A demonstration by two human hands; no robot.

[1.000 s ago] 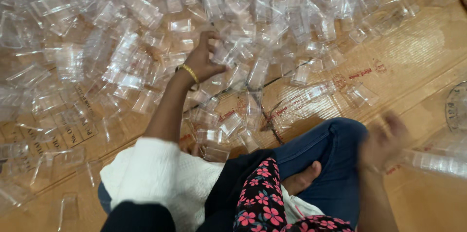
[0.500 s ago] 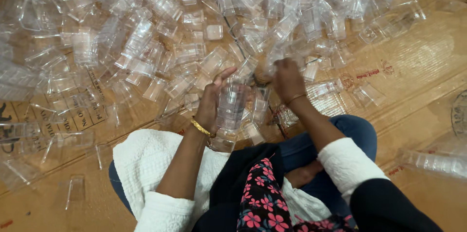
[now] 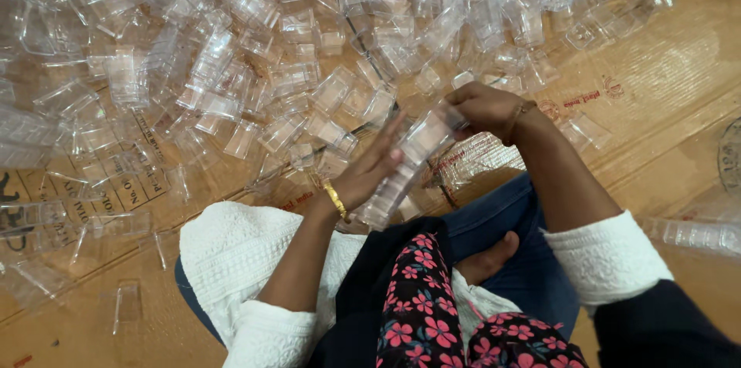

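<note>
A stack of nested clear plastic cups (image 3: 405,163) slants between my two hands above my lap. My left hand (image 3: 372,169), with a gold bangle at the wrist, supports the stack's lower part from the left, fingers stretched along it. My right hand (image 3: 485,108) closes over the stack's upper end. A big heap of loose clear plastic cups (image 3: 255,59) covers the cardboard floor sheet (image 3: 664,82) in front of me, just beyond both hands.
I sit cross-legged, with blue trousers (image 3: 502,221), a white cloth (image 3: 231,252) over my left knee and a floral scarf (image 3: 421,306). Another stack of clear cups (image 3: 695,233) lies on the floor at my right. Single cups (image 3: 127,302) lie at lower left.
My left hand picked cups from the heap and drew back with a stack. My right hand swung in from the right and now caps the stack's top. The stack has tilted.
</note>
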